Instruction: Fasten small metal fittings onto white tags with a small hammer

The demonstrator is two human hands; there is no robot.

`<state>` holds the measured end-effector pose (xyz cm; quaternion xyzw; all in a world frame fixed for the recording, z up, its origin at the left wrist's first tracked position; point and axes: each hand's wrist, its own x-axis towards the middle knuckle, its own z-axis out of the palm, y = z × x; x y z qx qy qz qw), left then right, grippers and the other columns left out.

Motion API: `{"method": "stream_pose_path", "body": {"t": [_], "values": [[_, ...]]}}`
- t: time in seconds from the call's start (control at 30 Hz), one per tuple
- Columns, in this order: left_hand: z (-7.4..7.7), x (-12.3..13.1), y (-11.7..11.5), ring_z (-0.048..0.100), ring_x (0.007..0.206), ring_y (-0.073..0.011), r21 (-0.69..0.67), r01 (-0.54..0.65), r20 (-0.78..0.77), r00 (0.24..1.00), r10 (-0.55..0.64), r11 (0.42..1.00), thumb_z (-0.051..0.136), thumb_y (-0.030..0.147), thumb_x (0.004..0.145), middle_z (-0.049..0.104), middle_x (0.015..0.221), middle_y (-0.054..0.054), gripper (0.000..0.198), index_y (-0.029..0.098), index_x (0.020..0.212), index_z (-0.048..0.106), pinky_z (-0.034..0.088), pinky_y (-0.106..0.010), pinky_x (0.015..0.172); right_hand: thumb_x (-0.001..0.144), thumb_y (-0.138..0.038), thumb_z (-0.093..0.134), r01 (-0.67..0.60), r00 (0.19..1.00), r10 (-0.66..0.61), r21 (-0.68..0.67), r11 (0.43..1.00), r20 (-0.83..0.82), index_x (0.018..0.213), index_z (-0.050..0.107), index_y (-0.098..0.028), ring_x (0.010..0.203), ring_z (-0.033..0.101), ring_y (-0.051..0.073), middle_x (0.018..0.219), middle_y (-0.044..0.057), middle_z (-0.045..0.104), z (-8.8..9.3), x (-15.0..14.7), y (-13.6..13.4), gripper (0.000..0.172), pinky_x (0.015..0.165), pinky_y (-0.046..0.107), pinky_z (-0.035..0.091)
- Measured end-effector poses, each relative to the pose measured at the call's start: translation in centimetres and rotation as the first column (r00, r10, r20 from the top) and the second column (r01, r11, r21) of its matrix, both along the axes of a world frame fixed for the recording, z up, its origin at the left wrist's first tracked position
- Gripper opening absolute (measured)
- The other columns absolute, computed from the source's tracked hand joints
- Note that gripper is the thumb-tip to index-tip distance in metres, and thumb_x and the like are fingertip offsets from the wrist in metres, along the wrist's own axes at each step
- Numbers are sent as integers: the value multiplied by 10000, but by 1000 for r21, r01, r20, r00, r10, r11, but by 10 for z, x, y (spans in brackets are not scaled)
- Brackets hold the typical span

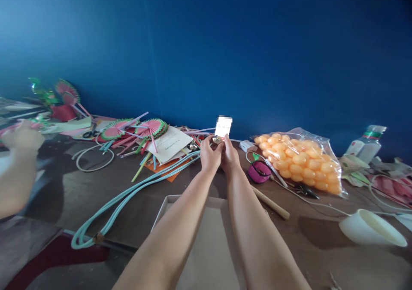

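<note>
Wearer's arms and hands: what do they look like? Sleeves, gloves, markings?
Left forearm and right forearm: bare, tapering toward the wrists, no sleeves in frame. Left hand and right hand: ungloved. No watch, cable or marking visible. Rings: too small to tell.

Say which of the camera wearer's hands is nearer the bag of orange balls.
Right. The right hand is to the left of the bag of orange balls, apart from it; the left hand is farther left.
</note>
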<state>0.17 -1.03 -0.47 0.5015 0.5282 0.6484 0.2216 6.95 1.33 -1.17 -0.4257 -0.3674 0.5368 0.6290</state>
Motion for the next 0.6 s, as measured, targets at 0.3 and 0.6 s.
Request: {"method": "stream_pose_path", "body": {"t": [0.3,0.6], "values": [[0,-7,7,607,869,-177,-80,59,225,974,-39,995,647,340,748,651,955,-92,356,146,1045,615,474,-300,803,782,-432,572,165,983,-174,-135,977,-58,797,668,-150,553,612,116,734,51,700,10,-2,-6,297,434,200,463],[10,1,5,625,782,-154,14,228,382,898,-216,974,626,333,762,636,972,-90,429,153,1147,572,510,-270,698,763,-326,514,362,931,-365,78,929,27,761,621,-155,535,582,95,709,31,674,41,-3,-3,202,433,181,440]]}}
